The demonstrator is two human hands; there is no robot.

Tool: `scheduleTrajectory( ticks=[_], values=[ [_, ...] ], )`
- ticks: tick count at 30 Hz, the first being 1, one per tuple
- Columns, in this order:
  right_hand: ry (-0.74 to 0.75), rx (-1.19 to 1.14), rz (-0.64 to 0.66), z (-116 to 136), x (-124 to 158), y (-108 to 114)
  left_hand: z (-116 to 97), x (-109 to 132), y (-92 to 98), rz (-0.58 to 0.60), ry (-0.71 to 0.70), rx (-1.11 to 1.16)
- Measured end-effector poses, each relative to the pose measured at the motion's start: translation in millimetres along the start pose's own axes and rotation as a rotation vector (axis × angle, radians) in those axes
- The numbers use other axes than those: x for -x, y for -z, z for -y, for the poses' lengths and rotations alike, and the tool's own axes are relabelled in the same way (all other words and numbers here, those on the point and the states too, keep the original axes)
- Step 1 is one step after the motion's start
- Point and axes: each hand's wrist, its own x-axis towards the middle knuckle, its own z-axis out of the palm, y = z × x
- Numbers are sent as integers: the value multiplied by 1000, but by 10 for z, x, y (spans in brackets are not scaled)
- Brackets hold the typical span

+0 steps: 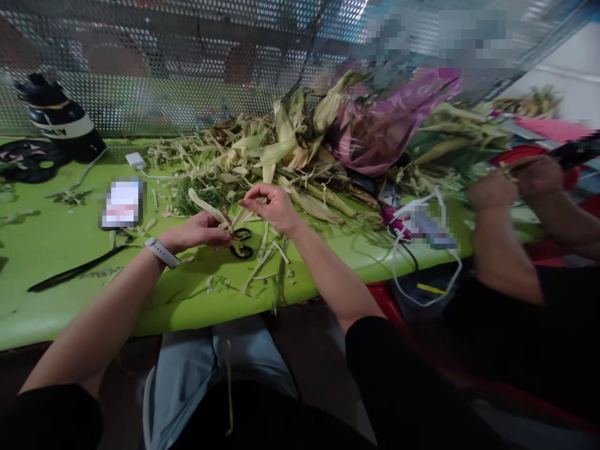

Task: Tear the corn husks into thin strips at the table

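Observation:
My left hand [202,230], with a pale band on its wrist, is closed around a pale braid-like strand of corn husk [205,204]. The strand's curved end sticks up past my fingers. To its right, my right hand [275,209] pinches a thin husk strip [242,217] that runs toward the left hand. Black-handled scissors [242,251] lie on the green tabletop [187,312] just below, their blades hidden. Loose husk scraps [262,262] are scattered beside them.
A large heap of dry corn husks [281,137] and a pink plastic bag [370,137] lie behind my hands. At left are a phone [122,203], a black strap [77,273] and a black bottle [65,125]. A co-worker's hands [515,181] work at right, near white cables [396,262].

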Motion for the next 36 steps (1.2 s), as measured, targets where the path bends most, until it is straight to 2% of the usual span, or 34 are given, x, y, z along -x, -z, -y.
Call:
scheduleTrajectory(
  ticks=[3, 5, 7, 9, 10, 11, 12, 15, 17, 21, 26, 29, 36],
  values=[
    [-127, -92, -18, -33, -36, 25, -16, 12, -19, 24, -39, 18],
    [-114, -60, -72, -47, -49, 32, -6, 0, -26, 35, -60, -10],
    [-5, 66, -202, -33, -44, 31, 27, -29, -22, 11, -74, -18],
    [147, 237, -350, 9, -16, 19, 74, -68, -7, -78, -96, 38],
    [206, 311, -377, 31, 5, 10, 98, -87, 3, -136, -114, 85],
    [243, 372, -343, 50, 27, -2, 119, -104, 14, -189, -130, 136],
    [261, 419, -253, 63, 48, -15, 136, -117, 24, -231, -145, 181],
    [258, 490, 116, 55, 92, -56, 161, -134, 43, -290, -172, 237],
    [254, 484, 217, 36, 101, -71, 160, -135, 42, -331, -186, 228],
    [226, 462, 106, 27, 101, -68, 146, -138, 17, -411, -204, 241],
    [280, 625, 205, -53, 101, -94, 143, -144, -18, -391, -205, 266],
    [322, 607, 184, -117, 91, -96, 150, -143, 8, -402, -210, 274],
    [232, 545, 148, -107, 34, 47, 145, -124, 132, -410, -245, 351]
  ],
)
